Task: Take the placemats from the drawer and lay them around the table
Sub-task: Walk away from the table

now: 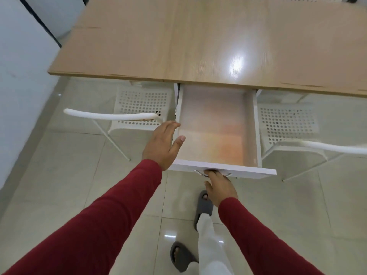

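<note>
Two hands, ours, in red sleeves, logged nearest first. Right hand (219, 186): fingers hooked under the metal handle (198, 173) on the drawer's front, closed on it as far as we can see. Left hand (161, 144): flat, fingers apart, resting against the left wall of the drawer and holding nothing.

Drawer (256, 126): white, boxy, smooth-sided, drawn well out from under the desk. Its floor shows a pale sheet with a soft orange blush; we judge this to be the placemats (214, 132), lying flat inside, though blur hides any edges or count.

Chairs, one either side of the drawer: left chair (139, 108) and right chair (286, 124), white, hard plastic, seats perforated with round holes, thin metal legs.

Desk (178, 40): light wood-grain laminate, glossy, rectangular, nothing laid on it.

Progress: drawer open only. Lifting the mats out and laying every place around the desk remain
</note>
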